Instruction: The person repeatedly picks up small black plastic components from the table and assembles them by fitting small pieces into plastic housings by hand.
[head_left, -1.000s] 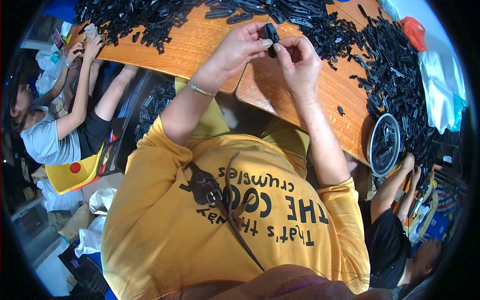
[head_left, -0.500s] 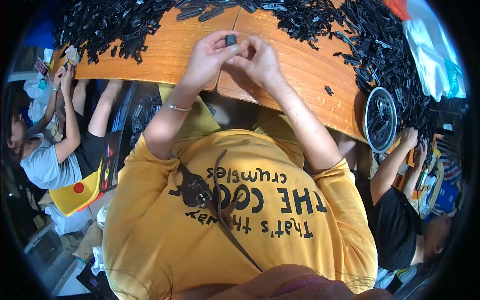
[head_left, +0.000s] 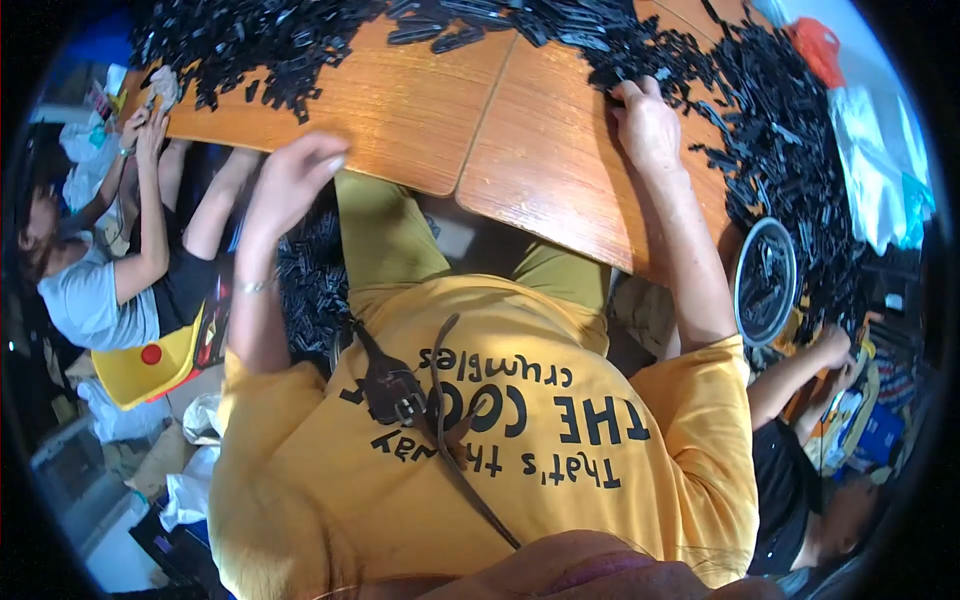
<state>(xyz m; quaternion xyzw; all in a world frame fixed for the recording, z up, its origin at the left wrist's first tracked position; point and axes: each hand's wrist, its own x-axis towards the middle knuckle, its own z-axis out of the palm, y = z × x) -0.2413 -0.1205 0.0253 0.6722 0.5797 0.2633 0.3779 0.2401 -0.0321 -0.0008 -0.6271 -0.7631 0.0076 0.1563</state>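
My left hand (head_left: 292, 185) hovers off the near table edge, over my lap's left side. It is a little blurred; its fingers are loosely bent, the thumb stands apart, and nothing shows in it. At the right, my right hand (head_left: 648, 125) reaches to the near edge of a heap of small black plastic parts (head_left: 670, 58). Its fingers are bent and closed together at the heap, and their tips hide whatever is between them. Below my left hand, a mass of black parts (head_left: 315, 270) lies beside my leg.
More black parts (head_left: 250, 50) are heaped at the far left, and longer black pieces (head_left: 440, 30) lie at the back. A metal bowl (head_left: 740, 300) of parts stands by the right edge of the wooden table (head_left: 420, 120). Co-workers sit left (head_left: 95, 300) and right (head_left: 785, 480).
My hands have parted. The left has swung left and down off the table, and the small black block it held is out of sight. The right has moved right to the heap.
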